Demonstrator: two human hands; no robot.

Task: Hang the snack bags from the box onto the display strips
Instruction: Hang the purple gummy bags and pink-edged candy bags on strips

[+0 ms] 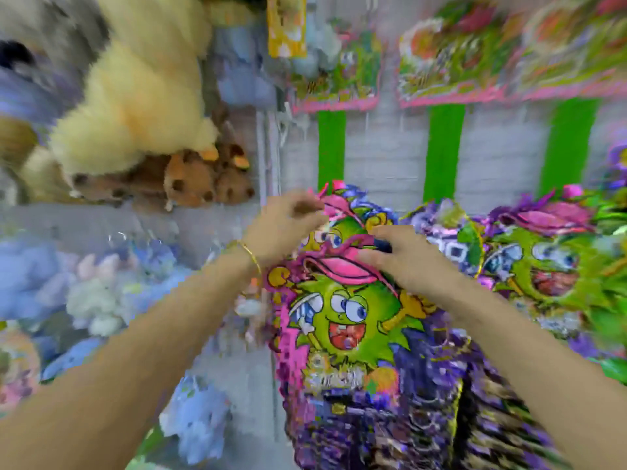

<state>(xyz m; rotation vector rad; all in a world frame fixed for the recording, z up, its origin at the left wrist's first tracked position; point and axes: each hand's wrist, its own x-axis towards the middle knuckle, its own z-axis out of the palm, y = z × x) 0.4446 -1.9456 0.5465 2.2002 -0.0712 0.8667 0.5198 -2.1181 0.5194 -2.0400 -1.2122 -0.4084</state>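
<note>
The view is motion-blurred. A purple snack bag (pixel 346 320) with a green cartoon face and pink cap hangs at the front of the left green display strip (pixel 330 147). My right hand (pixel 400 262) grips its top edge, with something small and dark between thumb and fingers. Just above, my left hand (pixel 288 225), fingers curled, pinches the top corner of another bag (pixel 349 215) behind it. More bags of the same kind (pixel 543 262) hang on the strips (pixel 444 147) to the right. The box is out of view.
Green-and-pink bags (pixel 454 62) hang in a row above the strips. Plush toys (pixel 135 106) fill shelves on the left, with blue and white ones (pixel 95 300) lower down. A white upright post (pixel 271 154) separates the toys from the strip wall.
</note>
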